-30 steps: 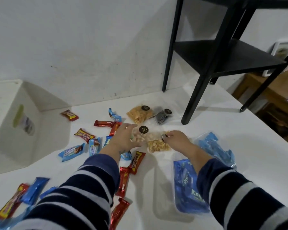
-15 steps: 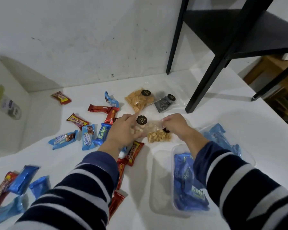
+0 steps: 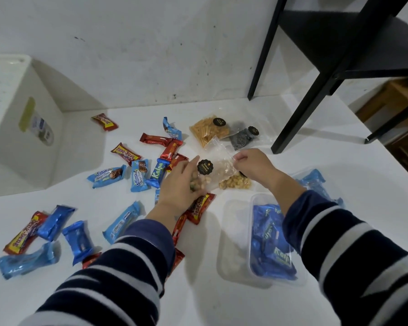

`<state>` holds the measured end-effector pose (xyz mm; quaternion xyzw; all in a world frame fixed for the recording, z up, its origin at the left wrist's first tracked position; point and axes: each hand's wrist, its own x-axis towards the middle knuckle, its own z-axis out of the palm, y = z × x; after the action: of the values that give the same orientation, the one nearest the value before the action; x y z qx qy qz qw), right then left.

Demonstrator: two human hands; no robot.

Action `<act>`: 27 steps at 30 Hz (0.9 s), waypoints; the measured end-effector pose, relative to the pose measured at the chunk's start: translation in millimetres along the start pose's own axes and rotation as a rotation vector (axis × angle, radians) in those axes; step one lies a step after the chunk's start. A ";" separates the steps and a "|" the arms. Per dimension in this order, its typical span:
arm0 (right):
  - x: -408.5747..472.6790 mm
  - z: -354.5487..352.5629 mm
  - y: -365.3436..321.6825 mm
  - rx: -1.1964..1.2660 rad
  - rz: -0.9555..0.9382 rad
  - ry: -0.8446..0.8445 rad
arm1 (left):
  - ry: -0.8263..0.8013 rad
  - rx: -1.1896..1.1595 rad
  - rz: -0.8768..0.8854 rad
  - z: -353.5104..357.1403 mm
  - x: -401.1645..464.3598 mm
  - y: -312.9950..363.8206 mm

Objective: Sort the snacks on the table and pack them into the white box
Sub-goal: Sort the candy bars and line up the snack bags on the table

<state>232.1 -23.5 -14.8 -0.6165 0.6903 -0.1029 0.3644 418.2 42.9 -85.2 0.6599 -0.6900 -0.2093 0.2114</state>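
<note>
My left hand [image 3: 179,184] curls its fingers [image 3: 193,182] round the filled end of the clear biscuit bag [image 3: 212,175]; my right hand [image 3: 252,164] pinches its empty top corner, lifting it just above the bench [image 3: 198,290]. I judge it light, crinkly, slippery, contents brittle — best cradled underneath. The white box [image 3: 17,128] sits well apart, 1 reach left.

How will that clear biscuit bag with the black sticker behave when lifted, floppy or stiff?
Probably floppy: the clear biscuit bag is thin film, crumpled between the left hand and right hand. The loose biscuits inside will likely shift and bunch at the low end. Likely light, but the glossy film could slip, and squeezing may crush the biscuits.
</note>
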 end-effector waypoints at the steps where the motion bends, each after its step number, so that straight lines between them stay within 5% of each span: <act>1: -1.1 0.2 -2.1 0.012 -0.005 0.009 | -0.001 0.002 -0.003 -0.4 -0.8 0.1; 27: 13.7 20.6 -12.4 0.258 -0.007 0.112 | 0.014 0.026 0.023 1.1 -8.4 4.1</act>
<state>255.0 -32.5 -27.3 -0.5601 0.6885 -0.2265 0.4011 414.6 51.4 -83.9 0.6561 -0.6987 -0.1933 0.2098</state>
